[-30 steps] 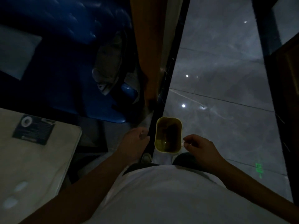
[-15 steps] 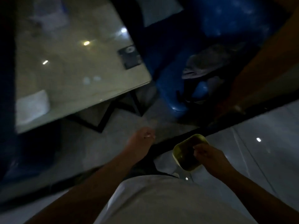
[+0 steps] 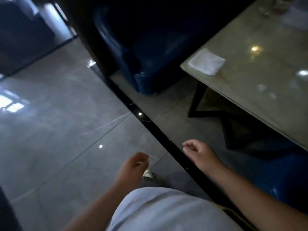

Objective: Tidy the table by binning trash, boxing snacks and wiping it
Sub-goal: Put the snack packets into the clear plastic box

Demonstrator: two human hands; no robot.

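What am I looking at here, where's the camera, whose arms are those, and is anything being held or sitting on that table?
There is no machine here. The camera sits on a person's head and looks forward and down, so the arms reaching in from below are that person's own. The left hand and the right hand hang over a glossy grey tiled floor, fingers loosely curled, and neither holds anything. At the upper right is a pale table with a shiny top. A folded white cloth lies near its corner. Further back on it are some blurred items too dim to name. Beside the table stands a dark blue seat. The picture is dim and slightly blurred.
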